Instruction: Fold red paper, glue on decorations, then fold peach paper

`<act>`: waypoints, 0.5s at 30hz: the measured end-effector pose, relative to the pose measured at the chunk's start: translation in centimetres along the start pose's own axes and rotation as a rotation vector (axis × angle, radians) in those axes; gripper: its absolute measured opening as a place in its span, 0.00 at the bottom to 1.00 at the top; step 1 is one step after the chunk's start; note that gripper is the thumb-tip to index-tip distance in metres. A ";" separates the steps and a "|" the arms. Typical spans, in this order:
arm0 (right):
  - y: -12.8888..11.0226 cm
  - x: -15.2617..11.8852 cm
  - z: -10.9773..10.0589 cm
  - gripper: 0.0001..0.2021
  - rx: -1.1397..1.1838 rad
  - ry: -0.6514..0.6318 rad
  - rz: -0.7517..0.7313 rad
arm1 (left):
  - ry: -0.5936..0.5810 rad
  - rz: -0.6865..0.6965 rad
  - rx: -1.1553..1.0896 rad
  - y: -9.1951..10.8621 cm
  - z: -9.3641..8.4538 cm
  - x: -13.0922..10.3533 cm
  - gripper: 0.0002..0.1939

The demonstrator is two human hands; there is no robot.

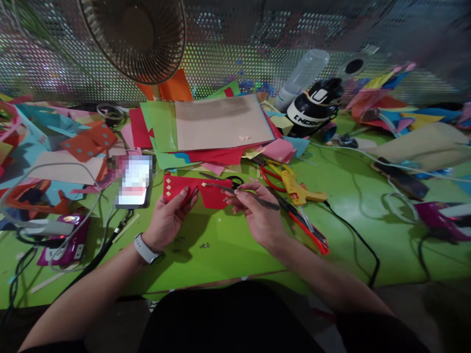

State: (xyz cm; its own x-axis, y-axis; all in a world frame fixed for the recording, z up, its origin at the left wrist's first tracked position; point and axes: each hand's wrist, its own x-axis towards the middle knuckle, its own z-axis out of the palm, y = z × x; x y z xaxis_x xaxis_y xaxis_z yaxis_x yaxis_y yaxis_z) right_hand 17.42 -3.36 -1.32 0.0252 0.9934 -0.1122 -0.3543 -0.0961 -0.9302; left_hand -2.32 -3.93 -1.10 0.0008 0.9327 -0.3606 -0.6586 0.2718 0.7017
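Between thumb and fingers, my left hand (pixel 171 211) grips a folded piece of red paper (pixel 217 198) above the green table. Small pale diamond-shaped pieces (pixel 168 187) sit in a column on the paper's left part. My right hand (pixel 259 211) is closed on tweezers (pixel 253 196), which point left. At their tip, another pale diamond piece (pixel 204 185) lies against the red paper; whether the tips still pinch it I cannot tell. Just behind the paper are black-handled scissors (pixel 235 180), partly hidden by the paper and my right hand.
A yellow glue gun (pixel 296 186) and a red cutter (pixel 312 235) lie right of my right hand. A phone (pixel 135 181) is at left. Behind stand stacked paper sheets (pixel 221 122), a fan (pixel 134 34) and a black bottle (pixel 312 110). Cables cross both sides.
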 end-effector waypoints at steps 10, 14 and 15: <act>0.3 -0.1 -0.1 0.12 -0.043 -0.011 -0.044 | 0.007 -0.008 0.013 0.0 0.0 -0.1 0.08; 0.5 -0.2 -0.3 0.11 -0.065 -0.028 -0.062 | 0.004 -0.010 0.005 0.0 0.0 -0.2 0.08; 0.5 -0.2 -0.3 0.11 -0.066 -0.031 -0.066 | 0.004 -0.012 0.003 0.1 0.1 -0.2 0.08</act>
State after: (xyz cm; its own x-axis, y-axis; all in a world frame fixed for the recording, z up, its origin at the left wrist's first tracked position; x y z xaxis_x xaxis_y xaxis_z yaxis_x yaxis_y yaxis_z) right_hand 17.55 -3.65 -1.85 0.0170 0.9990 -0.0405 -0.2900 -0.0338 -0.9564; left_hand -2.31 -4.06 -0.96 0.0059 0.9285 -0.3713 -0.6562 0.2837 0.6992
